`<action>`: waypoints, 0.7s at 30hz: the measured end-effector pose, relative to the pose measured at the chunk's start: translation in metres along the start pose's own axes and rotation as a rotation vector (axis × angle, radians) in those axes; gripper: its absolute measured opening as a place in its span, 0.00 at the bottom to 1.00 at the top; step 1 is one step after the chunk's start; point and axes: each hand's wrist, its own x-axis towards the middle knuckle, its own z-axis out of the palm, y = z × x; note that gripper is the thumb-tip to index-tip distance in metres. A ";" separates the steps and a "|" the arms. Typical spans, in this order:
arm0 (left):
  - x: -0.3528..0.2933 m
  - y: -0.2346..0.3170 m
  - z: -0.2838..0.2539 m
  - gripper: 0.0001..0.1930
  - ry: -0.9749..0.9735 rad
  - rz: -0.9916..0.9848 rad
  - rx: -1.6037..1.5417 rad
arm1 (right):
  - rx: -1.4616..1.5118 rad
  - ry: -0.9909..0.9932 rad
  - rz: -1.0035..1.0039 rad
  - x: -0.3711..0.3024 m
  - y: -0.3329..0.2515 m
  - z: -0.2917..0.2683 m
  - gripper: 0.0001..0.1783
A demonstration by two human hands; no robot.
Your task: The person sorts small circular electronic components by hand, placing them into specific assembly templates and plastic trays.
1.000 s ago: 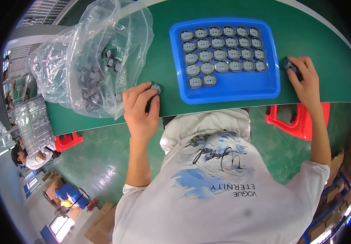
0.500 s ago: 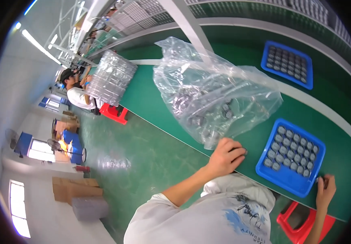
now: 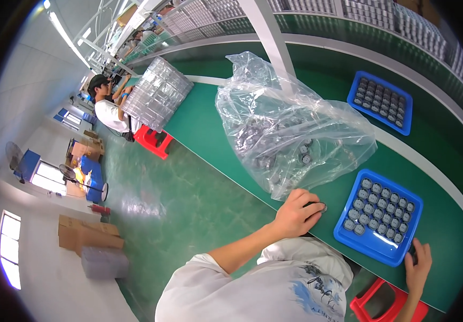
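My left hand (image 3: 297, 213) is closed at the near edge of the green bench, just below the clear plastic bag (image 3: 295, 129). A small round grey part (image 3: 324, 207) shows at its fingertips. The bag lies loosely over a heap of similar parts. To the right, a blue tray (image 3: 344, 234) holds rows of round grey parts (image 3: 382, 204), with bare tray along its near side. My right hand (image 3: 419, 268) is beside the tray's near right corner, thumb and fingers apart; whether it touches the rim is unclear.
A second blue tray (image 3: 380, 102) with darker-looking round parts stands farther back, behind a white rail. A white post (image 3: 269, 37) rises behind the bag. To the left, a person (image 3: 108, 110) sits by a plastic-wrapped stack (image 3: 159, 94). A red stool (image 3: 384, 303) is below the bench.
The view has shifted slightly. My left hand stays near the bag with the small part at its fingertips. My right hand remains beside the tray, its thumb and fingers now more visibly apart.
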 end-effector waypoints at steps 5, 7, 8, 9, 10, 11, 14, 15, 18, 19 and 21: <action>0.000 0.004 0.000 0.10 0.074 -0.148 -0.099 | -0.116 0.029 -0.122 -0.006 -0.001 0.006 0.22; 0.000 0.008 0.003 0.09 0.115 -0.243 -0.126 | -0.087 0.102 -0.031 -0.007 0.006 0.009 0.21; -0.002 0.011 0.009 0.08 0.163 -0.422 -0.413 | -0.090 0.103 -0.031 -0.008 0.013 0.008 0.21; -0.003 0.014 0.014 0.07 0.212 -0.601 -0.696 | -0.105 0.182 0.075 -0.007 0.024 0.009 0.19; -0.001 0.018 0.021 0.07 0.217 -0.606 -0.692 | -0.120 0.258 0.180 -0.006 0.032 0.010 0.17; 0.002 0.023 0.030 0.06 0.239 -0.617 -0.842 | -0.119 0.251 0.176 -0.006 0.038 0.009 0.17; 0.016 0.028 0.053 0.06 0.286 -0.646 -1.106 | 0.150 0.361 0.297 -0.002 0.050 0.015 0.13; 0.020 0.029 0.059 0.06 0.307 -0.665 -1.228 | 0.150 0.355 0.300 0.002 0.040 0.015 0.13; 0.035 0.032 0.057 0.06 0.280 -0.707 -1.316 | 0.707 0.230 0.481 0.004 0.001 0.017 0.13; 0.038 0.031 0.055 0.06 0.237 -0.729 -1.332 | 0.919 0.170 0.488 0.003 -0.001 0.022 0.13; 0.043 0.033 0.051 0.06 0.221 -0.752 -1.327 | 1.131 0.103 0.500 -0.002 -0.004 0.026 0.13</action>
